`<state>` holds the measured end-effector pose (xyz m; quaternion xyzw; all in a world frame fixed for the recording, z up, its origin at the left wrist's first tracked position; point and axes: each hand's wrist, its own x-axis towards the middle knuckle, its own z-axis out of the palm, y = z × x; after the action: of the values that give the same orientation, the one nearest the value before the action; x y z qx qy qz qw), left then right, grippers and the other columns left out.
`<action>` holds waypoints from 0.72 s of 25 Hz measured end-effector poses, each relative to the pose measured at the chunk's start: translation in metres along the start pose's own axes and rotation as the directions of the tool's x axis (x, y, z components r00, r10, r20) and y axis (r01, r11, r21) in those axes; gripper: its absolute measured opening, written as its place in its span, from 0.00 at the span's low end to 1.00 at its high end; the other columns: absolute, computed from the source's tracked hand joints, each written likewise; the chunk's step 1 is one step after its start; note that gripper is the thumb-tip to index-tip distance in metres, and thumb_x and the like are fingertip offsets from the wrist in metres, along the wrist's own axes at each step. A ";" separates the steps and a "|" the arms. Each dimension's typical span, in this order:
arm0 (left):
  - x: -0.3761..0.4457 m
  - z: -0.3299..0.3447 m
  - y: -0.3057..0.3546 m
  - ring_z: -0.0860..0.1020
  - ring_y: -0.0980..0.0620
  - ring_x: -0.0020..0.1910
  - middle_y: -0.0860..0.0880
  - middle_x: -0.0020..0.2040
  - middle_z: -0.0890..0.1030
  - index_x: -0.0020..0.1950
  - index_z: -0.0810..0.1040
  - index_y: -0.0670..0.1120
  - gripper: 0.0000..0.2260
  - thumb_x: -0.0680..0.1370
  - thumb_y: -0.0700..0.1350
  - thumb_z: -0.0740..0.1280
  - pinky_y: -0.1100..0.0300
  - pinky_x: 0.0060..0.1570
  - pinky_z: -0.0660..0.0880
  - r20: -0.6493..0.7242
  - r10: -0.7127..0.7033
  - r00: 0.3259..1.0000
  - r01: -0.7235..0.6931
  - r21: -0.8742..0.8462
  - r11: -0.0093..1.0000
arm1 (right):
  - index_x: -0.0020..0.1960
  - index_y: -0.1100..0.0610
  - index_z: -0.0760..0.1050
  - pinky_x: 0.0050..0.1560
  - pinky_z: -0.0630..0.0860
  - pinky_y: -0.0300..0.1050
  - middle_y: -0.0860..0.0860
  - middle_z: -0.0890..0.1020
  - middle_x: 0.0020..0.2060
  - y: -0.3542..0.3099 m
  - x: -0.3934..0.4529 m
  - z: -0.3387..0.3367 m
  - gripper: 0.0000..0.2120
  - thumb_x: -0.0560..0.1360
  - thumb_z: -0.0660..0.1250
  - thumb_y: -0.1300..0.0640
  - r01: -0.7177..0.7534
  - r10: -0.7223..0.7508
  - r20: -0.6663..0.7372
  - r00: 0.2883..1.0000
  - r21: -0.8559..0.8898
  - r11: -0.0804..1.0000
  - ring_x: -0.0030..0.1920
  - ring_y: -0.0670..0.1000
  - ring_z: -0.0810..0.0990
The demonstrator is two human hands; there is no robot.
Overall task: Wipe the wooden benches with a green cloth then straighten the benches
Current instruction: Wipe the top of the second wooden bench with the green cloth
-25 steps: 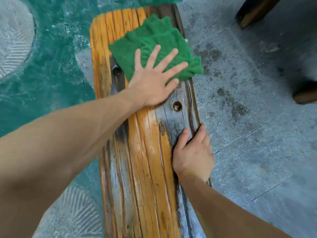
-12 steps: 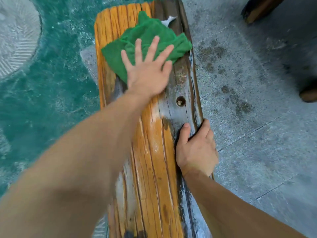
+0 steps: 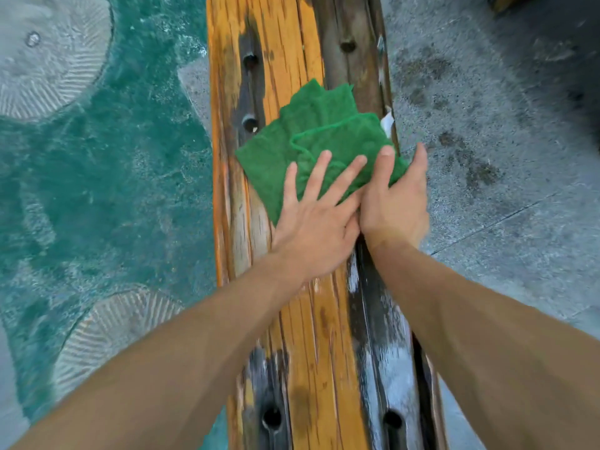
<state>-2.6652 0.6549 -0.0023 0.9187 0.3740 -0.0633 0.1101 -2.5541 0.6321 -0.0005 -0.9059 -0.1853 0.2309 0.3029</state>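
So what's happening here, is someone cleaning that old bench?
Yes. A person leans over a long wooden bench and wipes it with a green cloth. The left hand lies flat on the cloth with fingers spread, pressing it onto the planks. The right hand sits beside it at the bench's right edge, thumb on the cloth and fingers over the side. The darker planks nearer the person look wet and shiny.

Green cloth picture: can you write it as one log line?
step: wiping | left hand: flat on green cloth | right hand: grips cloth edge | wooden bench: wet
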 end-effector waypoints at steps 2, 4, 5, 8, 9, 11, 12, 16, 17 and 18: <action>-0.017 0.005 0.018 0.46 0.43 0.82 0.58 0.83 0.52 0.81 0.58 0.57 0.28 0.79 0.55 0.45 0.32 0.75 0.43 -0.008 -0.020 1.000 0.020 -0.013 1.000 | 0.76 0.45 0.60 0.64 0.67 0.52 0.50 0.71 0.72 0.008 0.003 -0.003 0.28 0.80 0.54 0.36 0.008 -0.010 0.050 0.999 0.041 0.999 0.69 0.55 0.71; -0.043 0.013 0.029 0.47 0.42 0.82 0.57 0.82 0.55 0.79 0.62 0.57 0.25 0.81 0.55 0.48 0.32 0.75 0.45 -0.031 -0.016 0.999 0.015 -0.014 1.000 | 0.76 0.44 0.62 0.68 0.66 0.52 0.49 0.71 0.72 0.023 -0.002 -0.011 0.28 0.78 0.59 0.37 0.058 -0.076 0.160 0.984 0.114 0.992 0.70 0.53 0.70; -0.060 0.018 0.035 0.48 0.42 0.82 0.56 0.82 0.57 0.77 0.64 0.58 0.23 0.82 0.55 0.51 0.31 0.75 0.45 -0.039 0.012 0.999 -0.013 -0.017 1.000 | 0.77 0.44 0.61 0.69 0.65 0.52 0.49 0.70 0.73 0.032 -0.008 -0.018 0.30 0.78 0.61 0.38 0.065 -0.096 0.213 0.972 0.149 0.987 0.71 0.52 0.69; -0.117 0.029 0.061 0.50 0.40 0.81 0.53 0.80 0.63 0.72 0.68 0.58 0.19 0.82 0.56 0.55 0.32 0.76 0.46 -0.007 0.103 0.995 -0.104 -0.052 0.993 | 0.79 0.46 0.55 0.69 0.66 0.56 0.50 0.65 0.75 0.059 -0.040 -0.034 0.33 0.78 0.62 0.38 0.135 -0.128 0.236 0.963 -0.012 0.991 0.72 0.54 0.68; -0.128 0.031 0.062 0.51 0.40 0.81 0.53 0.80 0.64 0.72 0.69 0.59 0.19 0.82 0.57 0.55 0.32 0.76 0.46 0.019 0.127 0.992 -0.126 -0.031 0.992 | 0.79 0.46 0.54 0.68 0.67 0.59 0.51 0.64 0.76 0.066 -0.052 -0.037 0.34 0.78 0.61 0.37 0.178 -0.158 0.204 0.966 -0.088 0.980 0.72 0.55 0.67; -0.128 0.029 0.049 0.52 0.39 0.81 0.53 0.79 0.65 0.72 0.72 0.59 0.19 0.82 0.59 0.54 0.31 0.75 0.45 0.056 0.205 0.977 -0.207 0.031 0.978 | 0.79 0.46 0.53 0.68 0.67 0.62 0.51 0.62 0.77 0.065 -0.059 -0.039 0.34 0.78 0.59 0.37 0.218 -0.189 0.180 0.965 -0.155 0.964 0.72 0.57 0.67; -0.116 0.025 0.038 0.52 0.39 0.81 0.54 0.80 0.64 0.72 0.72 0.60 0.20 0.82 0.60 0.53 0.30 0.75 0.44 0.066 0.247 0.967 -0.250 0.051 0.967 | 0.79 0.46 0.53 0.68 0.67 0.61 0.52 0.61 0.77 0.061 -0.053 -0.037 0.33 0.79 0.58 0.37 0.207 -0.178 0.188 0.966 -0.149 0.967 0.72 0.57 0.67; -0.029 -0.003 -0.003 0.36 0.43 0.81 0.61 0.82 0.41 0.78 0.51 0.69 0.24 0.82 0.66 0.46 0.30 0.73 0.33 0.190 0.143 0.971 -0.158 0.063 0.985 | 0.79 0.50 0.56 0.68 0.64 0.52 0.56 0.64 0.76 0.039 -0.020 -0.028 0.28 0.82 0.53 0.41 -0.036 0.018 0.182 0.983 0.093 0.995 0.71 0.58 0.68; -0.009 -0.009 -0.009 0.35 0.44 0.80 0.62 0.81 0.38 0.78 0.47 0.71 0.24 0.82 0.67 0.46 0.31 0.73 0.32 0.190 0.067 0.979 -0.076 0.039 0.996 | 0.79 0.51 0.56 0.68 0.62 0.51 0.56 0.63 0.76 0.038 -0.019 -0.026 0.27 0.83 0.51 0.42 -0.069 0.045 0.175 0.984 0.134 0.989 0.72 0.58 0.67; 0.005 -0.013 -0.014 0.35 0.44 0.80 0.63 0.81 0.38 0.78 0.45 0.72 0.25 0.82 0.68 0.47 0.32 0.73 0.33 0.187 0.004 0.982 -0.006 0.011 1.000 | 0.79 0.51 0.55 0.69 0.61 0.51 0.57 0.62 0.77 0.039 -0.023 -0.025 0.27 0.83 0.50 0.43 -0.073 0.051 0.178 0.983 0.122 0.990 0.73 0.58 0.65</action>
<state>-2.6711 0.6709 0.0075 0.9102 0.3595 -0.1510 0.1397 -2.5520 0.5799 -0.0004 -0.8662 -0.1675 0.3299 0.3358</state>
